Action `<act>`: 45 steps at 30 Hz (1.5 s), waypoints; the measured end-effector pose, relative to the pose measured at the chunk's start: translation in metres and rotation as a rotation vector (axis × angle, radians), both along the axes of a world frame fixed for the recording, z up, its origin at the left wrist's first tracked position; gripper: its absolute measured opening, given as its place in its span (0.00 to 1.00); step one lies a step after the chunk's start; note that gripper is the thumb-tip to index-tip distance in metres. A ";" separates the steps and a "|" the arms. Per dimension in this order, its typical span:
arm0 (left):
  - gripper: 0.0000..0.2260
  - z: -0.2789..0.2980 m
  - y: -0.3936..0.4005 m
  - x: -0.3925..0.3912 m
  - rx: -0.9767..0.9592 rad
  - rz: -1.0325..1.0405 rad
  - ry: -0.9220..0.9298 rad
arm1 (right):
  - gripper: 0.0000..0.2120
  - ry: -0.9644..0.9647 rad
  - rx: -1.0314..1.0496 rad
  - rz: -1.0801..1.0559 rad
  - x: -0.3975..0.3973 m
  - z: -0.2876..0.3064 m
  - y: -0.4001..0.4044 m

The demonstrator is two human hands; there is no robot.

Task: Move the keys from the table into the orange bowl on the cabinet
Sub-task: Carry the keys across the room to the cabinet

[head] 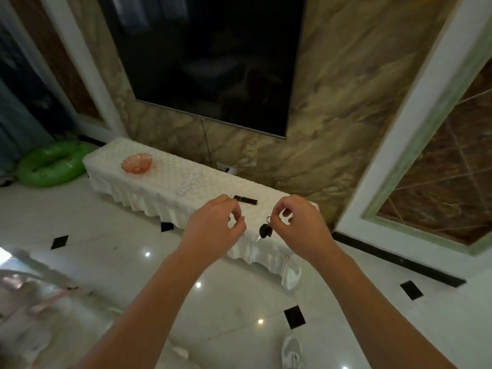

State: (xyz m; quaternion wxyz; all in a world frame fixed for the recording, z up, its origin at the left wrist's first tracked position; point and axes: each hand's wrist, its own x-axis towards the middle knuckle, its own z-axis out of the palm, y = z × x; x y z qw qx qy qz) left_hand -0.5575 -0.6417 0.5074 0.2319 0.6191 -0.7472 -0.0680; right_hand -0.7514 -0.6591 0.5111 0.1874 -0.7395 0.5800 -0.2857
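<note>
1. While both hands hover above the cabinet (186, 187), the right hand (298, 222) pinches the dangling keys (265, 230).
2. Left hand (215, 227) pinches a small ring (242, 217).
3. Orange bowl (136, 163) sits well apart, at the cabinet's far-left end.

We see the keys (265, 230), a small dark bunch with black heads, hanging in the air from a ring pinched at the top, far to the right of the orange bowl (136, 163). The orange bowl is see-through with a wavy rim and sits upright on the cabinet (170, 179), near its left end
</note>
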 end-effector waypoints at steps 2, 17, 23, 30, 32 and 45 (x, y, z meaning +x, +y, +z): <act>0.05 -0.003 -0.022 0.008 0.011 0.042 -0.028 | 0.03 -0.020 0.000 0.044 0.006 -0.005 -0.031; 0.06 0.007 -0.138 0.047 0.008 0.419 -0.032 | 0.03 -0.059 0.079 0.330 0.078 -0.012 -0.222; 0.06 -0.005 -0.156 0.119 -0.022 0.551 0.006 | 0.01 -0.029 0.069 0.506 0.148 -0.024 -0.263; 0.07 -0.022 -0.203 0.222 -0.035 0.605 0.055 | 0.02 0.014 0.034 0.564 0.256 -0.035 -0.318; 0.08 -0.021 -0.217 0.255 -0.050 0.612 0.065 | 0.02 0.018 0.016 0.579 0.291 -0.032 -0.334; 0.06 -0.020 -0.264 0.422 -0.089 0.726 0.072 | 0.03 0.006 0.013 0.706 0.478 -0.030 -0.398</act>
